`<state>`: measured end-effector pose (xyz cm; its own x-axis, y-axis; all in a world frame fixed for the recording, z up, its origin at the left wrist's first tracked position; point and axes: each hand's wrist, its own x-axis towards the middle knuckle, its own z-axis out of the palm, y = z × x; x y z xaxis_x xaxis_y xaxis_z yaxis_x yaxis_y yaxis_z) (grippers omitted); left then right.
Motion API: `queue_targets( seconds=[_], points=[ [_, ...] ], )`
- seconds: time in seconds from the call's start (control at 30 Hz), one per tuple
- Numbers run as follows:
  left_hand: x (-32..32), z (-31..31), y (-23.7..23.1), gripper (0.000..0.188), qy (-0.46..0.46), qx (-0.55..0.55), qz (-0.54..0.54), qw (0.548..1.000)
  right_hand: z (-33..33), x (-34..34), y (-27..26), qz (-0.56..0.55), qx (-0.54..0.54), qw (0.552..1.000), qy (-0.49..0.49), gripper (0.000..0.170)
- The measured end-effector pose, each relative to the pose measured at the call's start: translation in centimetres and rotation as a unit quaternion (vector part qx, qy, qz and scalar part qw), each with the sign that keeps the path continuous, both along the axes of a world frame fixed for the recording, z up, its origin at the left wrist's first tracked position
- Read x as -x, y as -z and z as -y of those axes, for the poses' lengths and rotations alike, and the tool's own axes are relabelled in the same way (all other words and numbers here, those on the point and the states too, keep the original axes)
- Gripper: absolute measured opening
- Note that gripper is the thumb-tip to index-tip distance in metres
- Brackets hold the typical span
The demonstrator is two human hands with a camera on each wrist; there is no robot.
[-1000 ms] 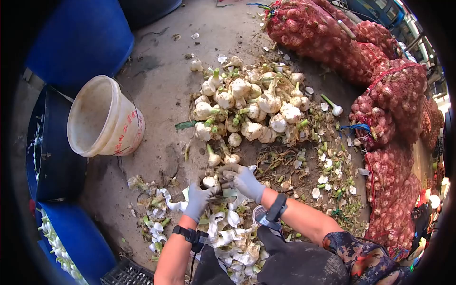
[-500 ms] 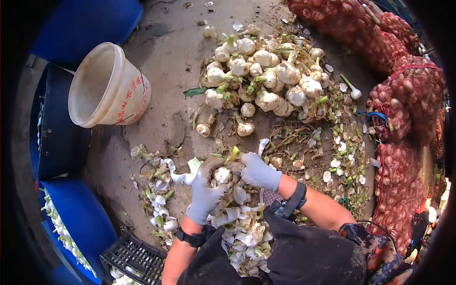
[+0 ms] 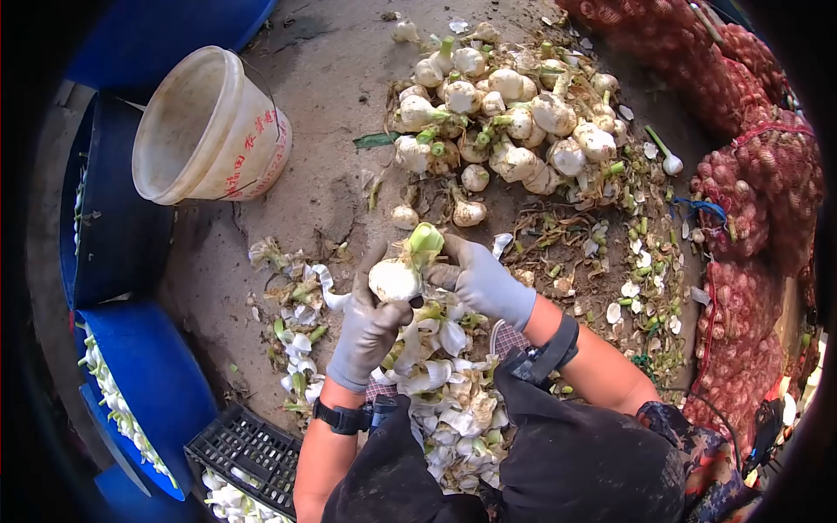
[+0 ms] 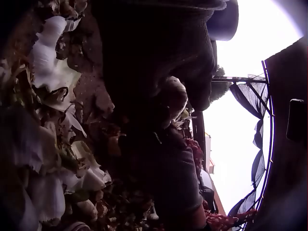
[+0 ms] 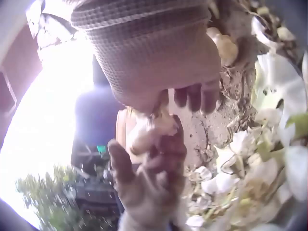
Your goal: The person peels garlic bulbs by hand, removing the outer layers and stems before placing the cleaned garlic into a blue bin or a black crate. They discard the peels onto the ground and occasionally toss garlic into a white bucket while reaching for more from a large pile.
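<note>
A white garlic bulb [image 3: 395,281] with a short, thick green stem [image 3: 425,243] is in the gloved left hand [image 3: 366,324], whose fingers and thumb curl round it. The gloved right hand [image 3: 488,281] has its curled fingers at the stem side of the bulb, pinching there. In the left wrist view the bulb [image 4: 174,97] shows pale between the two dark gloves. In the right wrist view the bulb [image 5: 147,132] lies between the right hand [image 5: 159,57] above and the left hand [image 5: 149,187] below; the exact fingertip contact is blurred.
A heap of garlic bulbs [image 3: 523,113] lies ahead, with peeled skins [image 3: 453,392] near the feet. At left stand a white bucket [image 3: 187,131], blue tubs [image 3: 148,383] and a black crate [image 3: 253,453]. Red net sacks [image 3: 741,322] line the right side.
The head view has shifted, so the heap and bucket appear higher. Both hands have lifted the bulb, and its stem now points up toward the heap. A bulb near the heap's front edge has moved.
</note>
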<state>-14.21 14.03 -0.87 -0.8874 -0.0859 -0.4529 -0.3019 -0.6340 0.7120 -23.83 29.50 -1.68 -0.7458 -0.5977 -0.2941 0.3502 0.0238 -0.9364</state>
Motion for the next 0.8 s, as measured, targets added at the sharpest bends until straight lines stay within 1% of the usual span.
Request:
queue_targets(
  seconds=[0.03,0.07,0.1,0.13,0.17,0.2,0.23,0.3,0.33,0.37,0.4,0.43,0.47,0.5,0.53,0.57,0.6,0.63,0.67,0.7,0.73,0.77,0.8],
  points=[
    [0.0,-0.2,0.0,0.063,0.018,0.128,-0.011,0.992,-0.2,0.3,-0.3,0.002,-0.001,1.000,0.000,0.026],
    [-0.4,0.3,1.8,0.071,0.040,0.238,-0.049,0.969,-0.5,0.6,-0.5,0.064,-0.033,0.996,-0.049,0.027],
    [-0.5,0.7,1.3,0.071,0.040,0.239,-0.048,0.969,-0.5,0.7,-0.5,0.124,-0.065,0.985,-0.098,0.029],
    [-0.6,1.1,0.5,0.071,0.054,0.172,0.014,0.983,-0.4,0.3,0.4,0.174,-0.040,0.980,-0.083,0.027],
    [-0.6,1.3,0.0,0.073,0.066,0.105,0.074,0.990,-0.3,0.0,0.5,0.173,-0.038,0.980,-0.085,0.027],
    [-0.5,1.1,-0.2,0.069,0.036,0.086,0.110,0.990,-0.1,-0.5,0.3,0.116,-0.047,0.987,-0.097,0.026],
    [-0.6,1.3,-0.2,0.069,0.033,0.087,0.113,0.989,0.0,-0.9,0.0,0.061,-0.056,0.991,-0.109,0.025],
    [-0.5,2.0,-0.2,0.070,0.079,0.021,0.122,0.989,-0.2,-1.2,-1.2,0.046,-0.040,0.993,-0.102,0.024],
    [-0.4,2.4,0.0,0.070,0.077,0.022,0.124,0.989,-0.6,-1.3,-1.8,0.074,-0.024,0.990,-0.120,0.023],
    [-0.1,2.6,0.6,0.065,0.050,0.134,0.102,0.984,-0.8,-1.2,-2.0,0.101,-0.009,0.985,-0.138,0.022],
    [0.2,2.8,1.3,0.060,0.024,0.243,0.079,0.966,-0.9,-1.3,-1.7,0.018,-0.064,0.985,-0.159,0.023],
    [0.4,2.8,1.7,0.056,-0.003,0.349,0.054,0.936,-0.8,-1.5,-1.1,0.016,-0.064,0.985,-0.159,0.023],
    [0.3,2.8,1.7,0.053,-0.053,0.262,0.067,0.961,-0.4,-1.9,-0.4,0.044,-0.061,0.992,-0.103,0.025],
    [0.5,2.4,0.9,0.053,-0.051,0.263,0.065,0.961,-0.2,-2.1,0.4,0.071,-0.056,0.995,-0.045,0.027],
    [0.8,1.7,-0.5,0.053,-0.001,0.345,0.009,0.938,-0.2,-2.1,0.9,0.084,-0.066,0.993,-0.042,0.029],
    [0.8,1.1,-1.3,0.056,0.046,0.422,-0.046,0.904,-0.4,-2.2,1.0,0.084,-0.065,0.994,-0.040,0.029],
    [0.5,0.8,-1.0,0.065,0.033,0.354,-0.024,0.934,-0.4,-2.5,0.4,0.079,-0.043,0.993,-0.078,0.027],
    [0.3,1.1,-1.1,0.065,0.034,0.354,-0.022,0.934,-0.3,-2.6,-0.4,0.075,-0.021,0.990,-0.116,0.025],
    [0.1,1.6,-1.3,0.065,0.068,0.340,0.020,0.938,-0.7,-1.6,-1.3,-0.016,-0.087,0.979,-0.183,0.021],
    [-0.1,1.9,-1.4,0.065,0.101,0.325,0.061,0.938,-0.7,-1.0,-0.9,-0.016,-0.086,0.979,-0.185,0.021],
    [-0.6,1.5,-0.9,0.063,0.044,0.265,0.049,0.962,-0.8,-0.7,-0.5,-0.184,-0.196,0.950,-0.160,0.020],
    [-1.0,1.4,-1.2,0.063,0.047,0.264,0.051,0.962,-0.9,-0.2,-0.3,-0.343,-0.299,0.881,-0.128,0.019],
    [-1.1,1.5,-1.7,0.062,0.065,0.217,0.051,0.973,-0.9,0.8,-0.6,-0.327,-0.331,0.882,-0.073,0.018]
  ],
)
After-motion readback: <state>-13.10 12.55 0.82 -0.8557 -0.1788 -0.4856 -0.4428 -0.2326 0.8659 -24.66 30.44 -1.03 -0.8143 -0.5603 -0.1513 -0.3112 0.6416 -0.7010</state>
